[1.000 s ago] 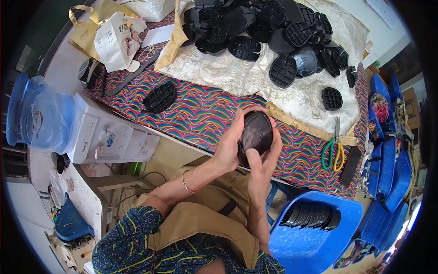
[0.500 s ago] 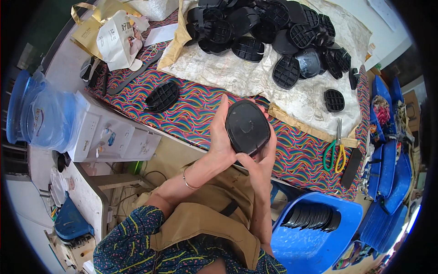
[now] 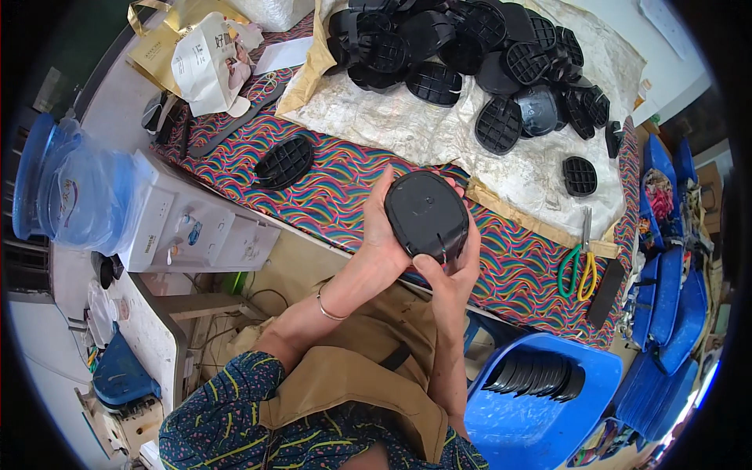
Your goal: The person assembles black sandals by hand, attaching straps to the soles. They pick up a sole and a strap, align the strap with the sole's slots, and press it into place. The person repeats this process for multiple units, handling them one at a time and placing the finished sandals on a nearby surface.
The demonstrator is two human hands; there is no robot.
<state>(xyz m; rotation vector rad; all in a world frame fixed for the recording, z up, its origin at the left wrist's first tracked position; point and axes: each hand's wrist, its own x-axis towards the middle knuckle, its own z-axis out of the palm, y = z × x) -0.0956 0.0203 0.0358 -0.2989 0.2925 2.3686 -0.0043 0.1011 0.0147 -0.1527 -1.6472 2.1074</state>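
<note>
Above the near edge of the table I hold a black rounded cap (image 3: 427, 210), its smooth, slightly domed face turned up. My left hand (image 3: 379, 235) cups its left side, the fingers partly hidden behind it. My right hand (image 3: 454, 283) grips the lower right edge with the thumb in front, where a thin slit shows. A similar black piece with a gridded face (image 3: 283, 163) lies on the patterned cloth (image 3: 337, 176) to the left. Beyond my hands, a heap of black gridded pieces (image 3: 423, 39) rests on a stained white sheet (image 3: 376, 117).
Scissors with green and yellow handles (image 3: 576, 270) lie at the right, beside a dark flat bar (image 3: 605, 294). A blue bin (image 3: 583, 384) with a row of curved black pieces stands below the table's right side. At left are a white water dispenser (image 3: 192, 223) and paper bags (image 3: 205, 70).
The black cap has tilted in my hands, so more of its lower right side wall and the slit there show. My right thumb has shifted slightly right along its edge.
</note>
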